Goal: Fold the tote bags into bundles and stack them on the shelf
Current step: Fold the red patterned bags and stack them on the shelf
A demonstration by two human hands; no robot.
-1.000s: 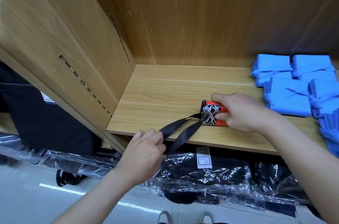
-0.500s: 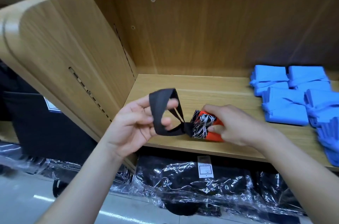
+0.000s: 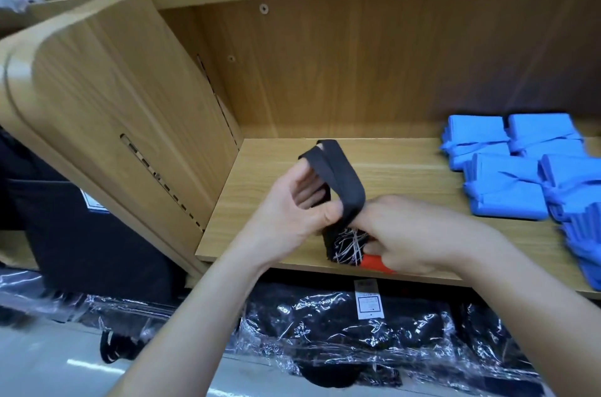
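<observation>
Head camera: pinches black strap loop (image 3: 338, 173) in left hand (image 3: 291, 212), grips folded orange-and-black tote bundle (image 3: 348, 247) in right hand (image 3: 419, 232) at wooden shelf (image 3: 406, 169) edge, near blue bundles (image 3: 507, 193).

A shop: wooden shelf (image 3: 390, 169), plastic-wrapped tagged stock (image 3: 325, 331) below.

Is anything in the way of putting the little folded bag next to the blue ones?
No, nothing I can see. The right hand holds the bundle at the shelf front; only bare wood lies between it and the blue bundles.
</observation>
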